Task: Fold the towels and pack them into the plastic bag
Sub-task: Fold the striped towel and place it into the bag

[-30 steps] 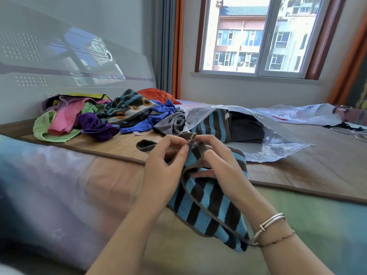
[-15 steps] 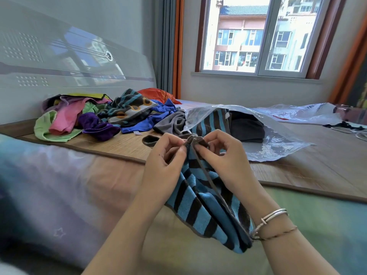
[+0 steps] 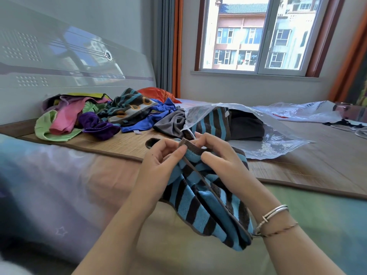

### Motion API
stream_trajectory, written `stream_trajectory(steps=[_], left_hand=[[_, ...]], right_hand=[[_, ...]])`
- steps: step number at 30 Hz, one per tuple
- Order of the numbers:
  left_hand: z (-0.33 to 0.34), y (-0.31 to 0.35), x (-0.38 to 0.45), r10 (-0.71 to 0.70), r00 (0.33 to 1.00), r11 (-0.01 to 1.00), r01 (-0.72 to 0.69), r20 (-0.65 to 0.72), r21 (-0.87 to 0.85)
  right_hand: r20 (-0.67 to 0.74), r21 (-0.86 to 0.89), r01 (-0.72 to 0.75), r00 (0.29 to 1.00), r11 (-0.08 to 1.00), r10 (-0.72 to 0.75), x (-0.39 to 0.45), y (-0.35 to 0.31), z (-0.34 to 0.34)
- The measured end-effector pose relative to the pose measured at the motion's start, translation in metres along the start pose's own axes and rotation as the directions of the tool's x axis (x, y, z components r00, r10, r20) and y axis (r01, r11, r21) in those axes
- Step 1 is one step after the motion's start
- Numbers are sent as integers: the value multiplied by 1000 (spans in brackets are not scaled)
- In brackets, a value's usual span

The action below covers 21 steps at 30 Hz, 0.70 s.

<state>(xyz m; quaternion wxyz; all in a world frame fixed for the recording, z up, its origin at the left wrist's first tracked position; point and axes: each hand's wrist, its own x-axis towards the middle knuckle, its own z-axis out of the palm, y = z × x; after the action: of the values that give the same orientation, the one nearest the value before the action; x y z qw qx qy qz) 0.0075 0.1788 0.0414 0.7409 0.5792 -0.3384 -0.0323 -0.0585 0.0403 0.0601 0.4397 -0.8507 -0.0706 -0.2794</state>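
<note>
A blue and black striped towel [image 3: 206, 203] hangs bunched between my two hands over the bed's near side. My left hand [image 3: 158, 167] pinches its grey hemmed top edge between thumb and fingers. My right hand [image 3: 220, 155] pinches the same edge just to the right. Behind them a clear plastic bag [image 3: 278, 139] lies on the bamboo mat with its mouth to the left, holding a folded striped towel [image 3: 212, 124] and a dark folded towel [image 3: 246, 128].
A heap of loose towels [image 3: 103, 118], green, pink, purple, blue, grey and patterned, lies at the back left by the headboard [image 3: 59, 72]. Another plastic bag [image 3: 301, 112] and cables lie at the far right. The bamboo mat [image 3: 297, 171] covers the bed.
Both hands have worked along the towel's top edge and moved slightly apart. The towel hangs more bunched and its lower end has swung toward my right wrist.
</note>
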Motion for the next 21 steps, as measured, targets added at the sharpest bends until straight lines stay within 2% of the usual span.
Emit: stream_trajectory(steps=[4, 6, 8, 11, 13, 15, 17, 19, 21], left_hand=[[-7, 0, -4, -78, 997, 996, 78, -7, -54], [-13, -1, -3, -109, 993, 989, 105, -38, -103], [-20, -4, 0, -168, 984, 972, 155, -60, -176], [-34, -11, 5, -296, 951, 900, 245, -93, -361], [-44, -17, 9, -380, 917, 844, 290, -123, -451], [-52, -23, 12, -424, 883, 862, 325, -201, -389], [-56, -30, 15, -464, 840, 877, 389, -281, -283], [-57, -33, 15, -501, 809, 865, 460, -306, -200], [-58, -33, 15, -464, 809, 875, 482, -360, -46]], right_hand=[[-2, -113, 37, 999, 993, -37, 3, 2, 2], [-19, -115, 22, 1000, 993, -25, 4, 6, 5], [-48, -199, -1, 999, 980, -8, 5, 14, 7], [-123, -508, -59, 992, 859, -5, 5, 32, 6], [-188, -637, -147, 982, 757, 33, 4, 41, 3], [-207, -693, -228, 972, 684, 114, 3, 46, -1], [-195, -683, -260, 965, 682, 174, 4, 49, -3], [-177, -664, -251, 968, 704, 178, 4, 51, -5], [-169, -670, -210, 977, 712, 128, 3, 53, -7]])
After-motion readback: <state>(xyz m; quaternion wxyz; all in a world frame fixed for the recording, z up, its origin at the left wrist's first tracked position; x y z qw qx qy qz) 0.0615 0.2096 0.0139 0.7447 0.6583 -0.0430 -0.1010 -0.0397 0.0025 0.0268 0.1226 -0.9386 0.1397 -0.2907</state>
